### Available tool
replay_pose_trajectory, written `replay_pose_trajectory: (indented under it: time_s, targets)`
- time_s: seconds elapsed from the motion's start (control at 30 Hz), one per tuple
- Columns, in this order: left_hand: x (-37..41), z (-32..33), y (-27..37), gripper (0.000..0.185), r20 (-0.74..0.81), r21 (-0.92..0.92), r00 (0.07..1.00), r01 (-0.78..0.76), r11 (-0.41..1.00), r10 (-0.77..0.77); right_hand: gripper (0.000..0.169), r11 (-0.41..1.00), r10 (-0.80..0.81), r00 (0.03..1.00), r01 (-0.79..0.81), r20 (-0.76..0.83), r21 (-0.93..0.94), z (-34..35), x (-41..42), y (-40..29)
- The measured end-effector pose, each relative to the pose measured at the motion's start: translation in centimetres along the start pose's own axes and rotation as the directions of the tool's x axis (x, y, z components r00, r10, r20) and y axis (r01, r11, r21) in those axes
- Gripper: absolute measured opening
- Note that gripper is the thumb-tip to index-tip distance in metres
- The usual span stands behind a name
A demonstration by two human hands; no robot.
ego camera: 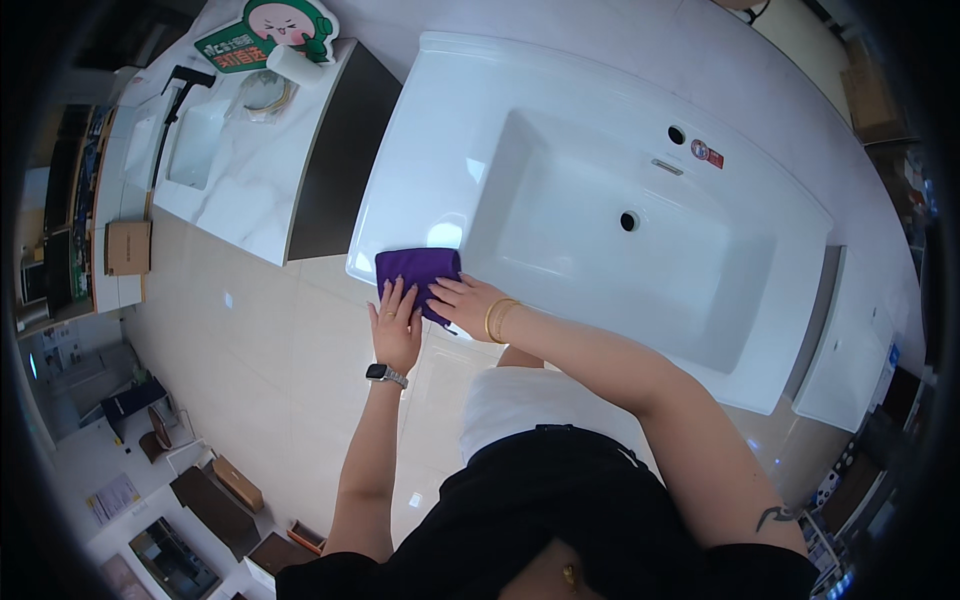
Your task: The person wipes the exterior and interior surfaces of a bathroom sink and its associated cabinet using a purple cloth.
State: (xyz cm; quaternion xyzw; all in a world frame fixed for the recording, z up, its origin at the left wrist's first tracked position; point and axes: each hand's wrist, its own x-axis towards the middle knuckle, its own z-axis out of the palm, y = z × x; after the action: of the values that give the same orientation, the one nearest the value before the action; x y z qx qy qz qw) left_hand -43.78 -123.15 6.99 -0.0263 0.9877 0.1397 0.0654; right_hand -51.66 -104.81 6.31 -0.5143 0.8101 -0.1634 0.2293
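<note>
A folded purple cloth (pixel 416 274) lies over the front left corner of a white ceramic washbasin (pixel 420 172). My left hand (pixel 396 326) rests on the cloth's lower part with its fingers spread. From the right, my right hand (pixel 463 304) reaches across and lays its fingertips on the cloth's right edge. Both hands look flat on top of the cloth, not closed around it. The basin has a round drain hole (pixel 629 221), a tap hole (pixel 676 135) without a tap, an overflow slot (pixel 667 167) and a red and blue sticker (pixel 707 154).
Left of the basin stands a marble-look counter (pixel 247 180) with a small sink (pixel 196 146), a black tap (pixel 176 94), a white cylinder (pixel 295 66), a bagged round item (pixel 264 94) and a cartoon sign (pixel 289 30). Another white basin (pixel 847 337) is at the right.
</note>
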Motion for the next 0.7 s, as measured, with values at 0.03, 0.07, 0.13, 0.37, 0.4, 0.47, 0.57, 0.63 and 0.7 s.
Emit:
replay_pose_trajectory:
  time_s: [0.03,0.07,0.13,0.37,0.4,0.47,0.57,0.63,0.7]
  targets:
    - [0.5,-0.3,-1.1,0.038,-0.004,0.013,1.0,0.023,1.0,-0.023,0.048,1.0,-0.005,1.0,0.005,0.026,-0.007,-0.4,1.4,0.0]
    - [1.1,-0.5,-2.0,0.039,-0.005,0.006,0.999,0.051,0.999,-0.051,0.047,1.0,-0.005,1.0,0.005,0.007,0.004,-0.6,2.7,0.0]
    - [2.6,-1.0,-3.5,0.043,0.001,0.04,0.996,0.09,0.995,-0.09,0.045,1.0,-0.015,0.999,0.016,-0.033,0.019,-0.8,5.4,0.2]
    - [10.4,0.1,-4.9,0.054,-0.118,-0.059,0.993,-0.022,0.998,0.015,0.042,0.997,-0.01,0.989,-0.002,-0.147,-0.081,-4.2,9.9,5.8]
    - [12.0,0.5,-4.4,0.055,-0.095,-0.055,0.995,-0.018,0.998,0.012,0.042,0.998,0.016,0.983,-0.028,-0.182,-0.063,-4.5,9.9,7.1]
    - [15.3,0.8,-3.9,0.056,-0.102,-0.009,0.994,-0.027,1.0,0.026,0.041,0.992,0.061,0.972,-0.084,-0.228,-0.092,-5.5,10.0,8.9]
    - [20.7,1.3,-2.7,0.057,-0.111,0.036,0.987,-0.113,0.993,0.116,0.04,0.974,0.144,0.938,-0.19,-0.314,-0.122,-6.5,9.9,12.2]
    - [24.5,1.7,-1.7,0.058,-0.113,0.056,0.977,-0.176,0.983,0.181,0.037,0.957,0.172,0.891,-0.252,-0.42,-0.142,-6.9,9.8,14.6]
    - [28.4,1.9,-0.7,0.057,-0.115,0.068,0.962,-0.241,0.968,0.247,0.037,0.93,0.252,0.876,-0.337,-0.411,-0.149,-8.1,9.9,16.8]
